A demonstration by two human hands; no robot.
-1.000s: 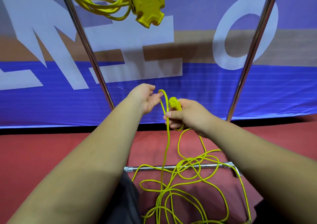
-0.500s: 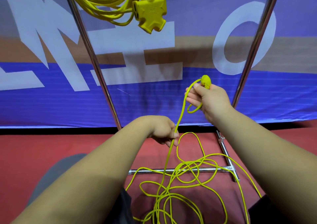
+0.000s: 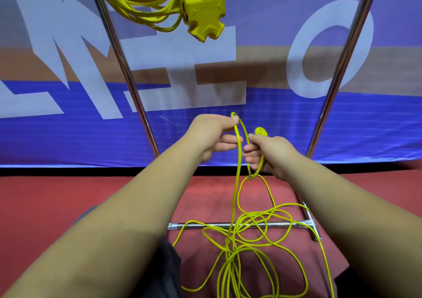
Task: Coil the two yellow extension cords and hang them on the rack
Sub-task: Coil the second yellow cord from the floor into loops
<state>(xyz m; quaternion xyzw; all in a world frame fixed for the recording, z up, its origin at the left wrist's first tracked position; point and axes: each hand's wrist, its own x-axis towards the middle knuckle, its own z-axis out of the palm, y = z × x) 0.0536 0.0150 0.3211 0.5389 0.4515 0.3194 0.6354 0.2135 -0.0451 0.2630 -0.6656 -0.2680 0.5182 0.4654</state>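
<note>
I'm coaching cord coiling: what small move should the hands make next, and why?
Probably the left hand lays its pinched loop of cord into the right hand, which grips the plug and one loop; most of it lies uncoiled on the floor.

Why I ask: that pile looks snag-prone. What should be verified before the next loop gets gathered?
1. Right hand grips the plug and a small loop: ok.
2. Left hand pinches the second cord at a loop's top: ok.
3. Floor pile runs free: not ok, loops overlap and cross the rack's base bar.
4. First cord hangs coiled above: ok.
5. Second cord's far end free: cannot tell, out of view.
</note>
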